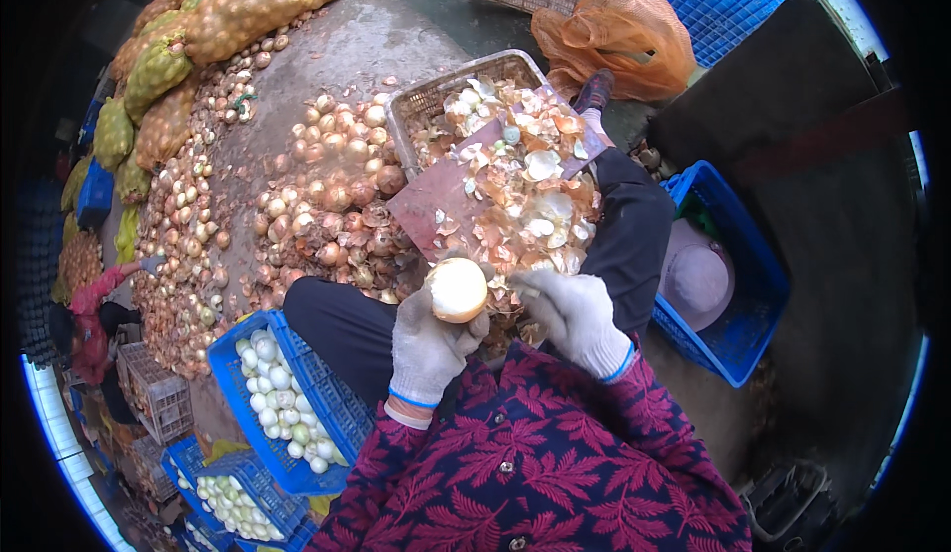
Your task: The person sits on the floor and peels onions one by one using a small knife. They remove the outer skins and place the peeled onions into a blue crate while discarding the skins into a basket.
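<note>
A partly peeled onion [457,289], its bared side pale and shiny, rests in my left hand [431,344], which wears a grey-white knit glove. Just to the right of it is my right hand [572,318], gloved alike, with its fingers bent; whether it holds anything small I cannot tell. Beyond both hands, a reddish board [453,203] carries loose onion skins [535,203]. The board's far part lies over a plastic crate [513,59] of peelings.
Unpeeled onions [334,151] lie heaped on the floor ahead and left. A blue crate [278,470] of peeled onions stands at my left, and another blue crate [769,307] with a hat [695,277] at my right. Full mesh sacks [260,13] and a co-worker [93,321] are farther left.
</note>
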Action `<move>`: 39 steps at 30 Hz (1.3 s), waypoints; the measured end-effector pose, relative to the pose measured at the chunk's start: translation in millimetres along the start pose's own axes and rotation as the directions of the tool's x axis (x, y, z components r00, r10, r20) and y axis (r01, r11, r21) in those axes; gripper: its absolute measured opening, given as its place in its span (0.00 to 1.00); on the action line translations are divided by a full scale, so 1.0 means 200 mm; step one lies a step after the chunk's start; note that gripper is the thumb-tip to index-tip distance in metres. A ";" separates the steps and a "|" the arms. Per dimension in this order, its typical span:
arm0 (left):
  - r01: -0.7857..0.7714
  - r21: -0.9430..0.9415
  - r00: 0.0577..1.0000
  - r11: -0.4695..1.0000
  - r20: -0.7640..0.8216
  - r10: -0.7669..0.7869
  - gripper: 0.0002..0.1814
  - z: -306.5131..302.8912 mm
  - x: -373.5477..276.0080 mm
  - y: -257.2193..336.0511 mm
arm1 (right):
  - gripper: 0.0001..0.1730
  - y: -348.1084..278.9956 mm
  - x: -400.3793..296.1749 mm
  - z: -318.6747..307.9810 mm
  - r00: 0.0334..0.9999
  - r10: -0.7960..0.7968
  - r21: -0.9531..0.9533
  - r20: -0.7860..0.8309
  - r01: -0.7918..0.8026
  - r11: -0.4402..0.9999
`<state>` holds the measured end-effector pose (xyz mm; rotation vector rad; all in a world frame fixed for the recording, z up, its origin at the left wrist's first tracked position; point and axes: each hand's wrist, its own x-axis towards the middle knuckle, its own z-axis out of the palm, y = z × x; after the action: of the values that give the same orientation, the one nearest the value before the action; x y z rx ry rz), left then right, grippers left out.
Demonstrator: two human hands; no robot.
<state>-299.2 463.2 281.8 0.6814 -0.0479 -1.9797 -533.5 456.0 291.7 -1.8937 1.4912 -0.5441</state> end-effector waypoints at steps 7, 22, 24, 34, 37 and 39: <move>0.098 -0.133 0.991 0.986 0.100 -0.085 0.43 -0.09 0.01 -0.02 | 0.11 -0.11 0.03 -0.07 0.958 -0.268 -0.179 0.104 0.283 0.942; 0.013 -0.283 1.000 0.959 0.014 -0.009 0.37 -0.10 0.02 -0.07 | 0.20 -0.09 -0.02 0.04 0.972 -0.235 -0.313 -0.017 0.219 0.924; 0.024 -0.316 0.999 0.949 0.035 -0.014 0.37 -0.09 0.03 -0.08 | 0.21 -0.08 -0.02 0.07 0.977 -0.209 -0.385 -0.031 0.181 0.905; 0.024 -0.231 0.997 0.973 0.078 -0.007 0.38 -0.09 0.03 -0.07 | 0.18 -0.08 0.01 0.20 0.955 0.278 0.231 -0.099 -0.250 0.940; 0.019 -0.208 0.998 0.978 0.064 -0.006 0.40 -0.06 0.02 -0.07 | 0.24 -0.09 0.05 0.12 0.873 0.447 0.640 0.196 -0.459 0.616; 0.026 -0.202 0.998 0.979 0.067 -0.013 0.42 -0.04 0.02 -0.07 | 0.24 -0.09 0.07 0.06 0.886 0.387 0.775 0.254 -0.426 0.466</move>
<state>-307.8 468.1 269.9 0.4862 0.1200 -1.9923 -510.2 448.3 295.2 -0.7590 1.2534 -0.7782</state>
